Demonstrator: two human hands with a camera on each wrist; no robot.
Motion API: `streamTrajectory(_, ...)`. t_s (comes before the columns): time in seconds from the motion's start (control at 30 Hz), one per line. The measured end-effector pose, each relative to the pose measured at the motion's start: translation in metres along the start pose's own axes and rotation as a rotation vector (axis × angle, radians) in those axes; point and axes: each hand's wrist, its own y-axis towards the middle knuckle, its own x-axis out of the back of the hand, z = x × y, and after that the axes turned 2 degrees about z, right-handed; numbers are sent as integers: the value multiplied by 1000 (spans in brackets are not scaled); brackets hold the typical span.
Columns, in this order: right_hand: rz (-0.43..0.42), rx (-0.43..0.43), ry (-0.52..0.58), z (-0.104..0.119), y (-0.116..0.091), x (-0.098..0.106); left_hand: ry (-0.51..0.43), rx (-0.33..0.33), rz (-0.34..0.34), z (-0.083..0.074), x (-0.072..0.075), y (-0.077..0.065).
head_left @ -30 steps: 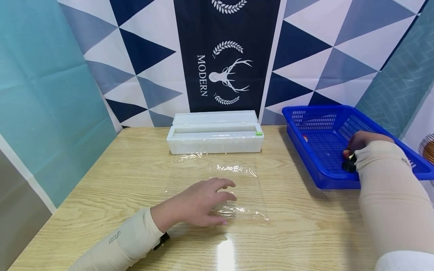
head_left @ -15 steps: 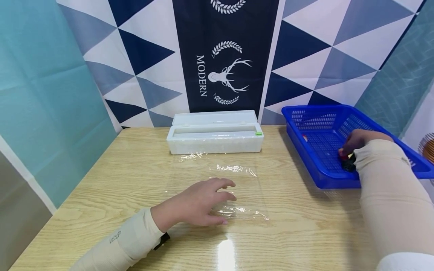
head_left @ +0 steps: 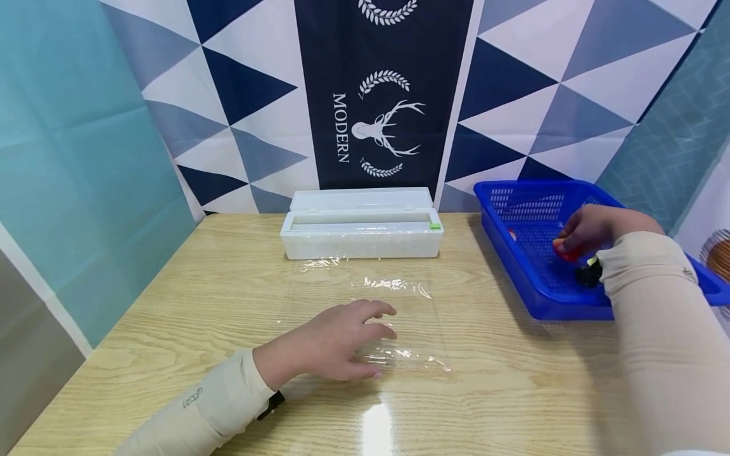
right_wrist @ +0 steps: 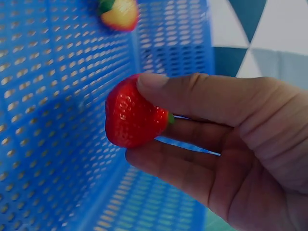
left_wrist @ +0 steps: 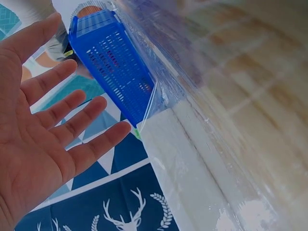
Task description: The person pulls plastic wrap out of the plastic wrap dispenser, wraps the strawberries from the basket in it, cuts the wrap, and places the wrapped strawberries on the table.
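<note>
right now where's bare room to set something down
Bare table lies left of the white box and between the clear film and blue basket. Crowded: the film, partly under the left hand; the basket's right side, where the right hand holds a strawberry.

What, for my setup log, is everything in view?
Table: 1, light wood, foreground
Basket: 1, blue, table's right side
Strawberry: 1, red, in the right hand
Second fruit: 1, yellow-red with green, inside the basket
Cling film box: 1, white, lid open, table's rear middle
Tab: 1, green, box's right end
Cling film: 1 sheet, clear, in front of the box
Printed backdrop: 1, blue, white and black, behind the table
Side hangings: 2, teal, left and right
Round object: 1, brown, right edge, cut off
Wrist devices: 2, black, one per wrist
Sleeves: 2, beige, forearms
Left hand: 1, bare, over the film
Right hand: 1, bare, holding the strawberry
</note>
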Motion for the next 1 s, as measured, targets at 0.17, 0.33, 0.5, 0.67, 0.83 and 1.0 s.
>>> streamTrajectory(0.17,-81,50,-126,23,-9,3,3,-3,-6,-1,2,0)
streamTrajectory(0.33,-127,96,-184,42,-19,4,1,12,7,-2,3,0)
streamTrajectory(0.5,-204,143,-238,57,-32,2,-1,27,17,-3,3,0)
streamTrajectory(0.67,-279,194,-346,72,-48,-2,1,25,20,-4,4,1)
streamTrajectory(0.83,-311,225,-412,92,-65,-9,6,15,4,-3,4,0)
streamTrajectory(1.0,-319,251,-444,111,-81,-21,11,6,-11,-4,5,-1)
